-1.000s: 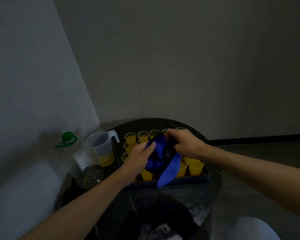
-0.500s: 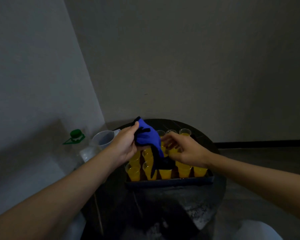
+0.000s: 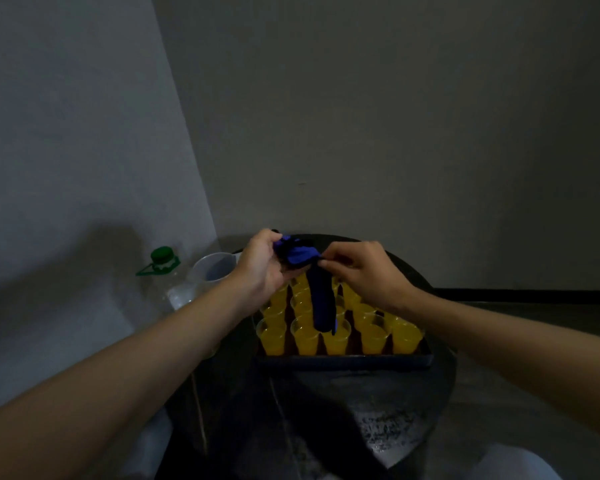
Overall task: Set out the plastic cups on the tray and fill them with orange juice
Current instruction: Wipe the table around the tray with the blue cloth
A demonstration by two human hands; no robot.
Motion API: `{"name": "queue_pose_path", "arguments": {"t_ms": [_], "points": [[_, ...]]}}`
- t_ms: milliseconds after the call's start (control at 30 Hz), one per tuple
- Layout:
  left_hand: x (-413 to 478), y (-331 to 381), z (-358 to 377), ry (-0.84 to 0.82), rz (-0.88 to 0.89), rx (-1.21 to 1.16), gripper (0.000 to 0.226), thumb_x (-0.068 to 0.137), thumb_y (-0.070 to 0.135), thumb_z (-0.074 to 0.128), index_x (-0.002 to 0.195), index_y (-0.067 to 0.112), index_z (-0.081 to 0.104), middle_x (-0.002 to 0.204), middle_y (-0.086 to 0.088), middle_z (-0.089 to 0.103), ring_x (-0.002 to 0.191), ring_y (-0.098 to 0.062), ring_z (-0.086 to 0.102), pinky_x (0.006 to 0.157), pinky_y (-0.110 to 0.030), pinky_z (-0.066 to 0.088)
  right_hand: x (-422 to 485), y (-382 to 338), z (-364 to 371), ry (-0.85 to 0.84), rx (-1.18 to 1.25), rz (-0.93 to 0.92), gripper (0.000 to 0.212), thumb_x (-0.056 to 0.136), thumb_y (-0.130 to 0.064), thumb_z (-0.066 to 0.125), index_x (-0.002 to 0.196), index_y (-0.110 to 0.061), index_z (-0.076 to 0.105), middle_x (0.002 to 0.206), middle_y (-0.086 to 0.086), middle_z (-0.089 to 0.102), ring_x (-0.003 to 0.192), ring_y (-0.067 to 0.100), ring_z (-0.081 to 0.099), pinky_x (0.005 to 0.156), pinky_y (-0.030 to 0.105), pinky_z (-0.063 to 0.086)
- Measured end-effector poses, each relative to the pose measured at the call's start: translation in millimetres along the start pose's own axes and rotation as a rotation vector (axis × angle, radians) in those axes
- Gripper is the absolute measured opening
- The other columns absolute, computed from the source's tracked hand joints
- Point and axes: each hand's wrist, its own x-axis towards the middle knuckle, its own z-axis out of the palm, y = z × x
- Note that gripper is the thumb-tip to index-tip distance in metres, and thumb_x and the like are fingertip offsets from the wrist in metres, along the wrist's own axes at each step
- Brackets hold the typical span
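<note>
gripping bunched blue cloth (image 3: 321, 303) with left hand (image 3: 262, 268); pinching its right edge with right hand (image 3: 364, 273). holding both hands close together above far half of tray (image 3: 343, 361), linked by cloth. dark tail of cloth dangling toward near cups (image 3: 305, 336). cups in rows on tray, full of juice (image 3: 336, 344), on round table (image 3: 413, 410). left of tray: jug (image 3: 215, 268), green-capped bottle (image 3: 167, 271) by wall.

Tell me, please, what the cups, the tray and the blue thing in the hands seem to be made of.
Cups: thin clear plastic, glossy; the orange juice shows through the walls.
Tray: dark, rigid, faint sheen; plastic or metal, unclear.
Blue cloth: soft matt fabric; it hangs limp and creased from the left hand and the right hand.
</note>
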Motion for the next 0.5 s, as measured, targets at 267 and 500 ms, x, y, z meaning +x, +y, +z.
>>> {"name": "queue_pose_path", "arguments": {"t_ms": [267, 500], "points": [[-1, -18, -6, -0.146, 0.171, 0.212, 0.05, 0.089, 0.001, 0.063, 0.138, 0.003, 0.052, 0.128, -0.021, 0.066, 0.12, -0.034, 0.065, 0.101, -0.056, 0.05, 28, -21, 4, 0.135, 0.274, 0.174, 0.021, 0.101, -0.024, 0.054, 0.083, -0.023, 0.065, 0.082, 0.003, 0.068, 0.077, 0.016, 0.068, 0.069, 0.04, 0.06], [-8, -23, -3, -0.1, 0.281, 0.204, 0.03, 0.097, 0.001, 0.061, 0.127, 0.0, 0.061, 0.117, -0.019, 0.073, 0.106, -0.03, 0.072, 0.09, -0.04, 0.061, 35, -35, 14, 0.196, 0.516, 0.293, 0.02, 0.103, -0.023, 0.051, 0.097, -0.013, 0.067, 0.083, 0.001, 0.068, 0.072, 0.01, 0.065, 0.064, 0.022, 0.056]]}}
